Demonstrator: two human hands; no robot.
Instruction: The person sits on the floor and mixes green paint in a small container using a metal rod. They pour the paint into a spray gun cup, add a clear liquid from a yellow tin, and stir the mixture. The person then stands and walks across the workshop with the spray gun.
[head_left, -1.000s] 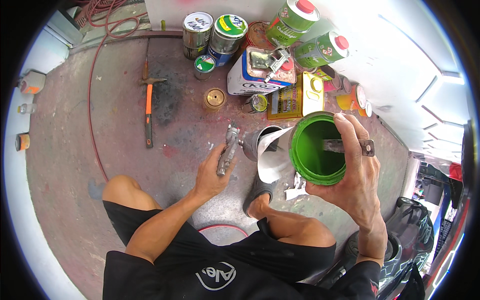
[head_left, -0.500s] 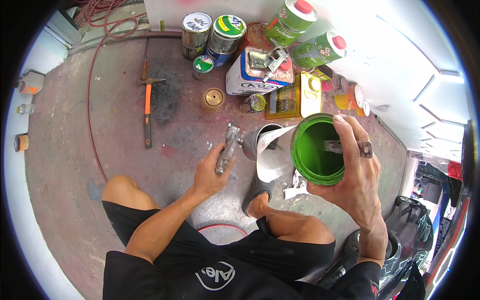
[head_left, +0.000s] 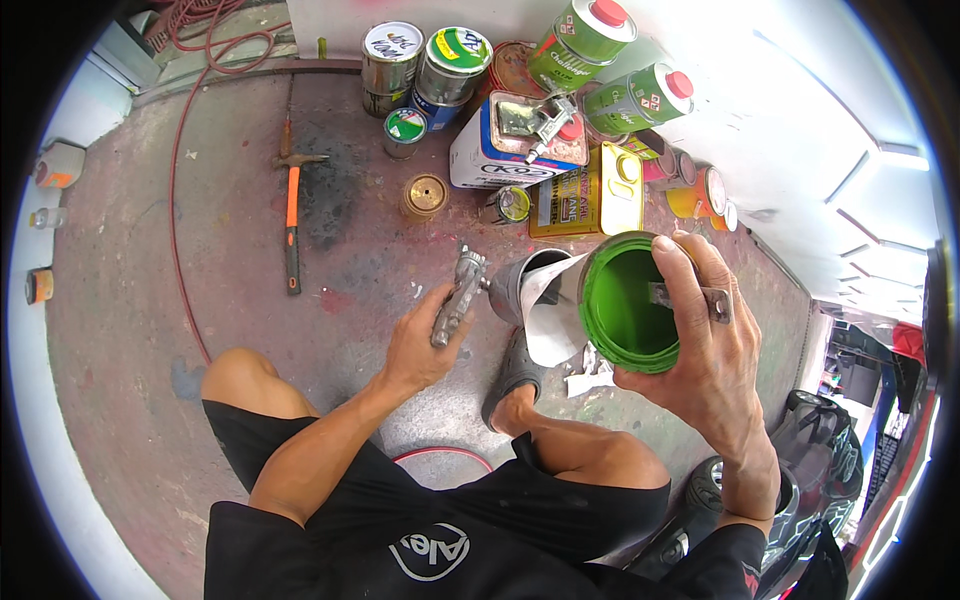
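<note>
My left hand (head_left: 420,340) grips a metal spray gun (head_left: 460,295), whose grey cup (head_left: 510,295) is open at the top. A white paper cone (head_left: 550,330), probably a strainer, sits at the cup's mouth. My right hand (head_left: 710,360) holds a can of bright green paint (head_left: 625,300) tilted just right of the cone, with a flat metal stick (head_left: 718,304) lying across its opening under my fingers. The can's underside and much of the cone's inside are hidden.
Paint cans (head_left: 450,70), tins (head_left: 585,200) and a small spray gun (head_left: 548,130) cluster by the white wall. A hammer (head_left: 293,220) and red hose (head_left: 175,200) lie on the stained floor (head_left: 130,330). Dark wheeled equipment (head_left: 820,450) is at right; my legs are below.
My right hand has shifted slightly down with the green can, its fingers moved over the stick. The cone hangs slightly differently. My left hand is nearly unmoved.
</note>
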